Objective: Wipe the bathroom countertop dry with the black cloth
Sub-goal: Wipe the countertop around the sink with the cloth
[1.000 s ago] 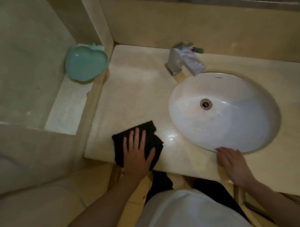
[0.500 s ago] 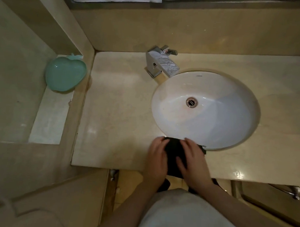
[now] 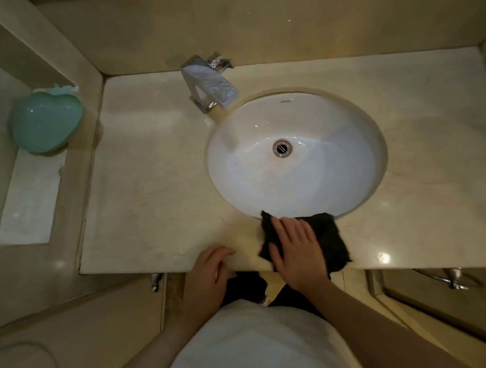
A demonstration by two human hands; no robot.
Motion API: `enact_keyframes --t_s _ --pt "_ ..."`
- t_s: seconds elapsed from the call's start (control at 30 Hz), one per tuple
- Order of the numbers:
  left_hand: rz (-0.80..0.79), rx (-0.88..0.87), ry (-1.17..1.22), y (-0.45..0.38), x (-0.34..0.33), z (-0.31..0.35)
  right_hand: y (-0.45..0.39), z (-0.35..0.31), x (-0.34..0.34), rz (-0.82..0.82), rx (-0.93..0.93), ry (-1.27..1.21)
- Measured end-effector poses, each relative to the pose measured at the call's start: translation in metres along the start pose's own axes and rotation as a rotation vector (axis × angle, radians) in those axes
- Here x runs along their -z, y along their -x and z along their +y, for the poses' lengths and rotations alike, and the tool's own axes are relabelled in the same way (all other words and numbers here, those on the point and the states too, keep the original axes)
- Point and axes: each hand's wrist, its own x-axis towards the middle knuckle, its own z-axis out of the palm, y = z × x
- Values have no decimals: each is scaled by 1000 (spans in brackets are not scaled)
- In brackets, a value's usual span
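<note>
Your right hand presses the black cloth on the front strip of the countertop, just below the sink.

Your right hand [image 3: 297,247] lies flat on the black cloth [image 3: 330,242], fingers straight and spread, pointing toward the upper left of the frame. The cloth sits lower centre, its top edge touching the rim of the white sink basin [image 3: 298,158] and its lower edge hanging past the front lip of the marble countertop [image 3: 154,167]. Your left hand [image 3: 210,270] rests on that front lip just left of the cloth, fingers loosely curled over the edge, grasping nothing. The unwiped stretch likely lies toward the right of the frame, where a glint shows. Your right hand is already on the cloth, so it should sweep rightward.
</note>
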Motion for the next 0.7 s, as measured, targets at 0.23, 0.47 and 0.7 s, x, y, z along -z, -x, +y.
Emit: enact_keyframes --t_s 0.23,0.47,0.7 --pt "-149 2 43 -13 -12 28 52 158 38 11 -188 98" --pt "-236 -22 31 -9 -27 49 47 108 19 53 -251 45" --pt "-184 95 140 -21 -64 95 14 76 9 -72 274 30"
